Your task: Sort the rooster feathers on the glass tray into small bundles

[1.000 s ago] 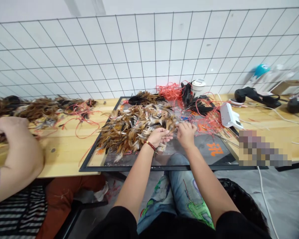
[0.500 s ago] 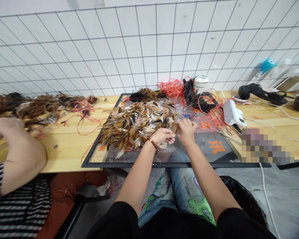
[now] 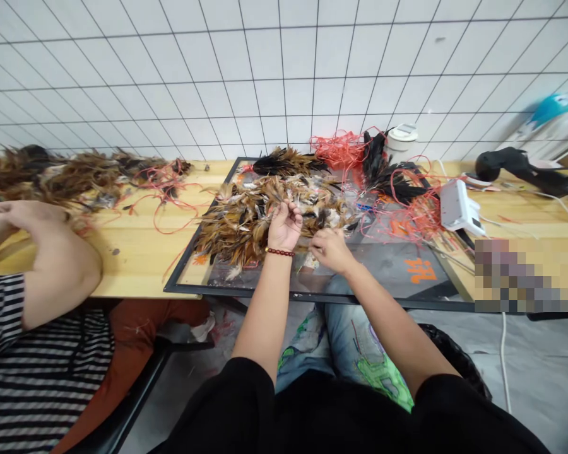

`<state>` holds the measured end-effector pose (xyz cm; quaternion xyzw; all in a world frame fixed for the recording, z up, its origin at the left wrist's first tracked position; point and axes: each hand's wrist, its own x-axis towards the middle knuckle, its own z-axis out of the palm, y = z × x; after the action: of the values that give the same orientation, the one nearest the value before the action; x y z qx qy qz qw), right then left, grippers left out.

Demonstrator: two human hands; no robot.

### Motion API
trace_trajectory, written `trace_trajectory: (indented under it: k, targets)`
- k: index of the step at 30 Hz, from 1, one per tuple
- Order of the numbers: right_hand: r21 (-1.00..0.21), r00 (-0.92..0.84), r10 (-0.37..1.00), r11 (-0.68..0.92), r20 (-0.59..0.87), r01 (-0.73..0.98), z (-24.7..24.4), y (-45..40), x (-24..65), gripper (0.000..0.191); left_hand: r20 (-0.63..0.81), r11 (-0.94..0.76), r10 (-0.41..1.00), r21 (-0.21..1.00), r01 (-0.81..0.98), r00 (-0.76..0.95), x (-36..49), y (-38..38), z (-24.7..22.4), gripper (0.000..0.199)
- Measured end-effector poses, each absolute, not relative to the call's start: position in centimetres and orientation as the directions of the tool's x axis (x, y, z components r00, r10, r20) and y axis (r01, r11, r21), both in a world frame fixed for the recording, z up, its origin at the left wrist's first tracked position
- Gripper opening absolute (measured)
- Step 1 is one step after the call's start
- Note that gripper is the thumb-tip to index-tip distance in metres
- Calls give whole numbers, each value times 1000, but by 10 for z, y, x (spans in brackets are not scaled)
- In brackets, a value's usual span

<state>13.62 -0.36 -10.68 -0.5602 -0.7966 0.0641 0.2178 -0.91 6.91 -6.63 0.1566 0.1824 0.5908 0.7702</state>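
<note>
A wide heap of brown and white feathers [image 3: 236,233] lies on the dark-framed board [image 3: 388,265] in front of me. My left hand [image 3: 285,224], with a beaded bracelet [image 3: 279,252] at the wrist, is over the middle of the heap, palm up with curled fingers; what its fingertips hold, if anything, is too small to name. At the heap's right edge, my right hand [image 3: 331,249] has its fingers bent together, their tips hidden. A dark feather bundle [image 3: 284,162] and black feathers [image 3: 383,170] lie behind the heap.
Pink-red string [image 3: 341,151] is tangled at the back and right. A white device [image 3: 459,205], a white lidded cup [image 3: 401,139] and a black strap-like object [image 3: 525,170] stand to the right. At left, a person's arm [image 3: 61,252] rests near more feathers [image 3: 76,176].
My left hand has moved left and away from me, over the heap, separating from my right hand. My right hand has shifted left. The camera view has tilted slightly.
</note>
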Motion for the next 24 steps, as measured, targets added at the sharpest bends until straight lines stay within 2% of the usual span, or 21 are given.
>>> trace_trajectory:
  k: [2, 5, 9, 11, 14, 16, 18, 21, 24]
  targets:
    - [-374, -89, 946, 208, 313, 904, -108, -1, 152, 19, -108, 255, 967, 464, -849, 231, -8, 69, -65, 21]
    - [-473, 222, 898, -17, 380, 881, -111, -1, 179, 17, -119, 249, 968, 502, -828, 219, -6, 68, -64, 18]
    - [-551, 347, 853, -85, 390, 830, -112, -6, 201, 16, -114, 258, 965, 574, -777, 236, -1, 67, -66, 10]
    - [-558, 455, 778, -164, 434, 813, -110, -8, 207, 25, -121, 275, 959, 604, -748, 254, 1, 67, -67, 9]
    - [-597, 624, 575, -270, 529, 755, -107, -11, 211, 40, -131, 291, 954, 619, -729, 269, 4, 66, -68, 9]
    - [-589, 576, 587, -198, 569, 783, -105, -11, 209, 32, -136, 296, 952, 623, -724, 272, 5, 65, -68, 9]
    - [-527, 391, 708, -31, 589, 850, -105, -11, 201, 22, -140, 300, 951, 632, -715, 275, 6, 64, -67, 8]
    - [-419, 94, 814, 193, 573, 887, -106, -10, 184, 23, -126, 300, 949, 647, -701, 289, 6, 61, -66, 8]
    - [-372, -52, 859, 274, 510, 887, -110, -7, 171, 22, -107, 293, 948, 661, -691, 300, 6, 59, -64, 8]
